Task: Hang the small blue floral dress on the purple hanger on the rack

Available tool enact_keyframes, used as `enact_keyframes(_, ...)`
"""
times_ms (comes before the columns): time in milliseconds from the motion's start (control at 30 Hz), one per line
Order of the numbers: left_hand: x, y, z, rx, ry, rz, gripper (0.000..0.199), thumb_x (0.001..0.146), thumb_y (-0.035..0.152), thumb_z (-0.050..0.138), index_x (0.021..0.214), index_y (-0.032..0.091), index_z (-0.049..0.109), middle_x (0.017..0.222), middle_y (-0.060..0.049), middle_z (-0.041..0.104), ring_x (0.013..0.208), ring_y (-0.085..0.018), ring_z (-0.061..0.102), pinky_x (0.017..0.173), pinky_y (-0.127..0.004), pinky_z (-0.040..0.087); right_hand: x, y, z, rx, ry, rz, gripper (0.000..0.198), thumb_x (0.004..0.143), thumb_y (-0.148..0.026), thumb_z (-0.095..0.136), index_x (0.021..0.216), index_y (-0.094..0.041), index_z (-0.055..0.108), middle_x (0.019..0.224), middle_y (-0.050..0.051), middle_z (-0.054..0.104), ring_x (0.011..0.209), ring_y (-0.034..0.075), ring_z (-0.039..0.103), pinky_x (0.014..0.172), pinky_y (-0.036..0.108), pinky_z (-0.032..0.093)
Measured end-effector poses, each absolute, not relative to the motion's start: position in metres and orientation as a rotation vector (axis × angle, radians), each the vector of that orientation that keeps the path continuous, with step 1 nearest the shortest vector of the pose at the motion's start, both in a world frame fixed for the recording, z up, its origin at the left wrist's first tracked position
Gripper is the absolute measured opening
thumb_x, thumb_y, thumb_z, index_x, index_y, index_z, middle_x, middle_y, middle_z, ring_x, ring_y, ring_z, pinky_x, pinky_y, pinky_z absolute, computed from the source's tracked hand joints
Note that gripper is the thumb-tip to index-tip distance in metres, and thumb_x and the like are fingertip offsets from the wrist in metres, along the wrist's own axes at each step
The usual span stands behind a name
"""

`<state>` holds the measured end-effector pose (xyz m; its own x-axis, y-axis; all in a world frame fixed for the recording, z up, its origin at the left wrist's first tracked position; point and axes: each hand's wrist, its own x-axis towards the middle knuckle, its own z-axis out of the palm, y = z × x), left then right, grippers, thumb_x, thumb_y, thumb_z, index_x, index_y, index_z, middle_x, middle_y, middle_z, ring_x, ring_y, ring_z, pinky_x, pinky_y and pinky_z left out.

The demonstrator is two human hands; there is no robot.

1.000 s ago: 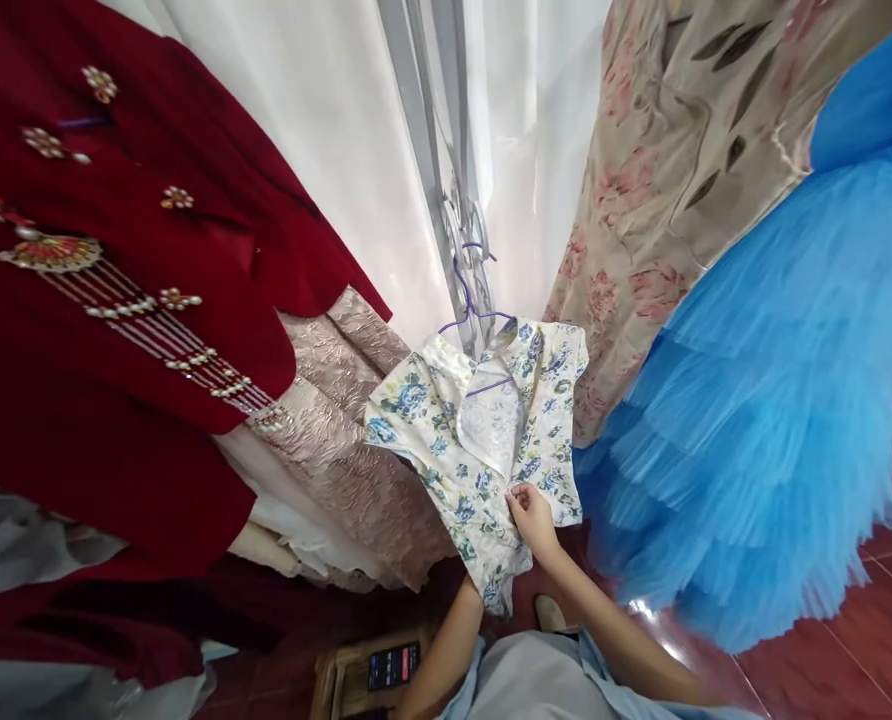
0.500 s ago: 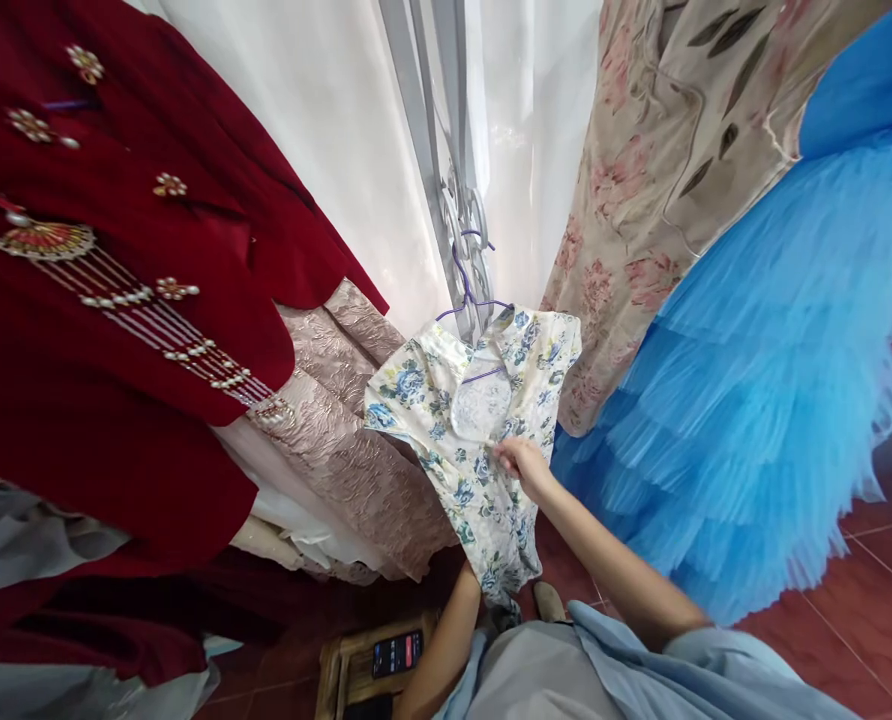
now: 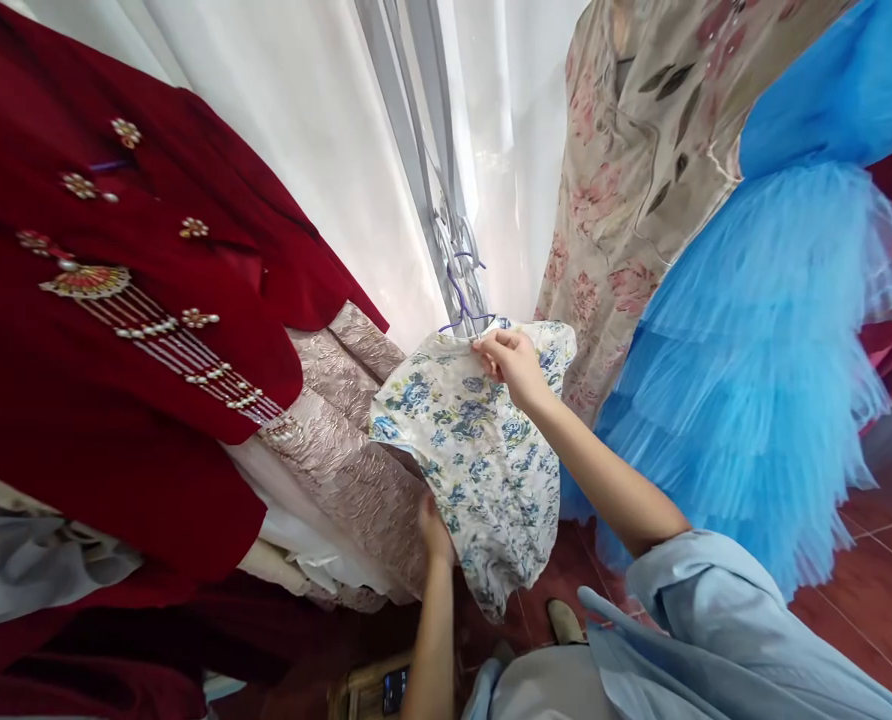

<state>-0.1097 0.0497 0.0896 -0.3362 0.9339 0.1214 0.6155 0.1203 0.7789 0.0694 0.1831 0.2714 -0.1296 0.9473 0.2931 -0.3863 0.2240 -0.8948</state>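
Starting at the far left, we have a deep red jacket [image 3: 168,460], its beaded brooch [image 3: 90,283] trailing strings of pearls, and next to it a pale pink textured skirt [image 3: 326,440]. Moving right, here's our left hand [image 3: 435,535], low down at the left edge of the floral blouse [image 3: 483,440]; the fingers are partly lost behind the cloth, so we can't tell how far open they are or whether they grip anything.

The blouse itself fills the middle, hanging just right of that hand, on a purple hanger [image 3: 459,300] in front of a grey metal stand [image 3: 408,90]. And what a print: blue roses and green leaves on creamy white, with short sleeves flaring at the shoulders, soft creases over the body and a bunched, narrowing lower edge. Up at its neckline, just below the hanger, our right hand [image 3: 517,365] has thumb and fingers closed in a pinch on the fabric; most of the blouse falls below and to the left of it.

Further right comes a beige dress [image 3: 603,220] with pink flowers, and finally we reach a bright blue tiered gown [image 3: 746,380].
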Motion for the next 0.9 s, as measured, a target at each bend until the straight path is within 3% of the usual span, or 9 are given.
enact_keyframes(67, -0.126, 0.067, 0.111, 1.306, 2.206, 1.433, 0.050, 0.106, 0.035, 0.011, 0.125, 0.020, 0.054, 0.123, -0.016, 0.057, 0.125, -0.032, 0.053, 0.103, -0.059, 0.044, 0.072, 0.177, 0.265, -0.653, -1.192, 1.269, 0.029, 0.072, -0.039, 0.073, 0.064, -0.019, 0.054, 0.043, -0.007, 0.047, 0.037, 0.006, 0.035, 0.039, 0.021, 0.022)
enact_keyframes(100, -0.132, 0.076, 0.130, 1.284, 2.221, 1.666, 0.049, 0.105, 0.034, 0.010, 0.126, 0.020, 0.053, 0.123, -0.017, 0.056, 0.128, -0.032, 0.051, 0.106, -0.060, 0.041, 0.072, 0.176, 0.263, -0.662, -1.198, 1.252, 0.030, 0.072, -0.041, 0.074, 0.065, -0.019, 0.055, 0.043, -0.007, 0.047, 0.038, 0.007, 0.035, 0.040, 0.021, 0.023)
enact_keyframes(167, -0.132, 0.096, 0.184, 1.517, 2.005, 2.115, 0.035, 0.103, 0.037, 0.030, 0.121, 0.020, 0.055, 0.120, -0.015, 0.059, 0.122, -0.029, 0.055, 0.107, -0.052, 0.044, 0.071, 0.175, 0.260, -0.677, -1.213, 1.210, 0.031, 0.073, -0.043, 0.074, 0.068, -0.019, 0.056, 0.043, -0.007, 0.049, 0.038, 0.007, 0.036, 0.041, 0.021, 0.025)
enact_keyframes(200, -0.126, 0.106, 0.214, 1.838, 1.818, 2.085, 0.030, 0.103, 0.038, 0.037, 0.116, 0.021, 0.059, 0.117, -0.013, 0.062, 0.118, -0.026, 0.057, 0.106, -0.047, 0.046, 0.070, 0.175, 0.259, -0.676, -1.225, 1.190, 0.031, 0.074, -0.043, 0.074, 0.068, -0.019, 0.056, 0.043, -0.006, 0.049, 0.039, 0.007, 0.037, 0.041, 0.020, 0.026)
enact_keyframes(300, -0.091, 0.139, 0.294, 2.507, 1.532, 1.434, 0.024, 0.100, 0.033, 0.047, 0.108, 0.021, 0.066, 0.111, -0.009, 0.067, 0.113, -0.024, 0.060, 0.104, -0.042, 0.047, 0.068, 0.177, 0.256, -0.657, -1.264, 1.135, 0.031, 0.077, -0.042, 0.071, 0.067, -0.018, 0.054, 0.045, -0.006, 0.049, 0.043, 0.007, 0.039, 0.044, 0.020, 0.027)
enact_keyframes(433, -0.053, 0.174, 0.327, 2.642, 1.399, 0.777, 0.025, 0.098, 0.024, 0.047, 0.083, 0.018, 0.066, 0.083, -0.006, 0.068, 0.080, -0.020, 0.062, 0.076, -0.033, 0.050, 0.071, 0.179, 0.250, -0.681, -1.270, 1.089, 0.033, 0.079, -0.037, 0.068, 0.060, -0.019, 0.048, 0.045, -0.007, 0.043, 0.043, 0.006, 0.035, 0.045, 0.020, 0.024)
enact_keyframes(667, -0.050, 0.189, 0.314, 2.761, 1.375, 0.949, 0.023, 0.098, 0.021, 0.047, 0.088, 0.017, 0.067, 0.091, -0.008, 0.070, 0.083, -0.021, 0.063, 0.075, -0.032, 0.046, 0.070, 0.192, 0.217, -0.719, -1.135, 1.222, 0.032, 0.074, -0.033, 0.066, 0.054, -0.021, 0.044, 0.043, -0.009, 0.035, 0.042, 0.006, 0.026, 0.044, 0.022, 0.019)
enact_keyframes(833, -0.049, 0.196, 0.337, 2.743, 1.371, 1.137, 0.022, 0.098, 0.025, 0.052, 0.087, 0.017, 0.070, 0.091, -0.007, 0.072, 0.086, -0.020, 0.064, 0.078, -0.033, 0.048, 0.076, 0.176, 0.124, -1.149, -1.164, 1.178, 0.028, 0.070, -0.031, 0.061, 0.051, -0.020, 0.045, 0.048, -0.006, 0.041, 0.050, 0.008, 0.036, 0.050, 0.022, 0.027)
enact_keyframes(900, -0.058, 0.204, 0.336, 2.686, 1.320, 1.119, 0.020, 0.095, 0.031, 0.059, 0.085, 0.018, 0.072, 0.090, -0.006, 0.073, 0.087, -0.020, 0.065, 0.077, -0.033, 0.050, 0.081, 0.153, 0.078, -1.285, -1.134, 1.184, 0.031, 0.068, -0.032, 0.061, 0.046, -0.021, 0.040, 0.044, -0.006, 0.036, 0.050, 0.009, 0.033, 0.049, 0.024, 0.026)
